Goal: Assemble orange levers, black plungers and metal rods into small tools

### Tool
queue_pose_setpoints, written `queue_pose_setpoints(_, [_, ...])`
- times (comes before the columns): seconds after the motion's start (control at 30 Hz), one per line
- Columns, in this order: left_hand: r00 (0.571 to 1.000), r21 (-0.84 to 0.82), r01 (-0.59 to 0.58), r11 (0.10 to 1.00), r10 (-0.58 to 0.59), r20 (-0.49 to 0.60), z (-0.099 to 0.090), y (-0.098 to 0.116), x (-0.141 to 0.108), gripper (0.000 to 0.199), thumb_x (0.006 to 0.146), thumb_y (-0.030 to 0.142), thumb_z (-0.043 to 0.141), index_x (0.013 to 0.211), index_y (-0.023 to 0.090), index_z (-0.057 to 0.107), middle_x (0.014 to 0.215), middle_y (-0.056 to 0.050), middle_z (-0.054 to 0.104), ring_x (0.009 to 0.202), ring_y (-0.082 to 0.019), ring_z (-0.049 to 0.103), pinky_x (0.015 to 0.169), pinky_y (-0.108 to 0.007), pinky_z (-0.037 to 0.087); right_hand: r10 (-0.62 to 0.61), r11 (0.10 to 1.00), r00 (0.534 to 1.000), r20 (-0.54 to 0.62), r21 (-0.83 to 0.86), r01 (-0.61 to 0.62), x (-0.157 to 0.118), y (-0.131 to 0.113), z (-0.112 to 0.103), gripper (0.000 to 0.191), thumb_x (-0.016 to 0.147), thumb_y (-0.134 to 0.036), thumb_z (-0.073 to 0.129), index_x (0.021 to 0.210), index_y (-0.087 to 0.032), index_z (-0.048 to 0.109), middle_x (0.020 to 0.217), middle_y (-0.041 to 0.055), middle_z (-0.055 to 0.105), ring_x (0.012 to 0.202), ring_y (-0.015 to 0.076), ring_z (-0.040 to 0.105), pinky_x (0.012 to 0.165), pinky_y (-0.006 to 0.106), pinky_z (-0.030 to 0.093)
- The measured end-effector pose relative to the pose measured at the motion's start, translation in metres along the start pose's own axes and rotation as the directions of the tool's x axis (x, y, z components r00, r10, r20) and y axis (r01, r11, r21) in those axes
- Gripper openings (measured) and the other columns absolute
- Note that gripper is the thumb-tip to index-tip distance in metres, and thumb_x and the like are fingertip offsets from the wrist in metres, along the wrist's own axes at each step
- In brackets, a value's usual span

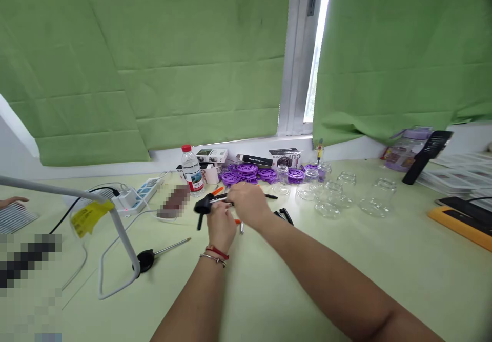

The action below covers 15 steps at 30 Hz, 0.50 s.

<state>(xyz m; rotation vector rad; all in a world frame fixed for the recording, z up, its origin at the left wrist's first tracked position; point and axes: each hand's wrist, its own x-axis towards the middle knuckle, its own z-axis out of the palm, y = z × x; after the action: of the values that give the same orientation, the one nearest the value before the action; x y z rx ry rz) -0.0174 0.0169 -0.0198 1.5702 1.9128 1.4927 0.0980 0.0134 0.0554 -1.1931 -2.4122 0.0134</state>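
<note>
Both of my hands are closed around a black-headed piece with a metal rod (203,206) above the table. My left hand (221,224) grips it from below, just beside the black head. My right hand (248,203) pinches the rod end, and its fingertips partly hide it. Behind my hands lie black and orange slim parts (217,190), and a small metal rod (242,227) is just below my right hand. A similar black round piece with a metal rod (146,261) lies to the left, near a white metal frame (125,239).
Purple plastic discs (246,175) are heaped at the back beside a water bottle (192,173) and boxes (286,156). Several clear glass jars (328,201) stand right of centre. At left are a power strip (144,196) and another person's hand (13,201). An orange-and-black object (461,226) sits far right.
</note>
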Motion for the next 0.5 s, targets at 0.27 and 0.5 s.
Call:
queue_pose_setpoints(0.27, [0.969,-0.233,0.123,0.965,-0.066,0.237,-0.004,0.011,-0.002,0.036,0.082,0.051,0.045,0.079,0.018,0.061,0.064,-0.003,0.059,0.057,-0.017,0.058,0.051,-0.026,0.042,0.314,0.943,0.941,-0.123,0.159,-0.293,-0.057,0.087,-0.017,0.028,0.067,-0.001,0.047,0.069,-0.020,0.067,0.079,-0.0012,0.070,0.075,0.0140,0.060,0.068,0.023,0.041])
queue_pose_setpoints(0.5, [0.900,-0.623,0.358,0.696,-0.080,0.428,-0.010,0.027,-0.005,0.036,0.071,0.047,0.064,0.085,0.015,0.055,0.060,0.002,0.058,0.041,-0.009,0.049,0.036,-0.019,0.031,0.223,0.965,0.939,-0.261,0.197,-0.175,-0.054,0.068,0.008,0.021,0.073,-0.007,0.052,0.074,-0.020,0.069,0.093,0.0024,0.067,0.092,0.0174,0.055,0.083,0.028,0.039])
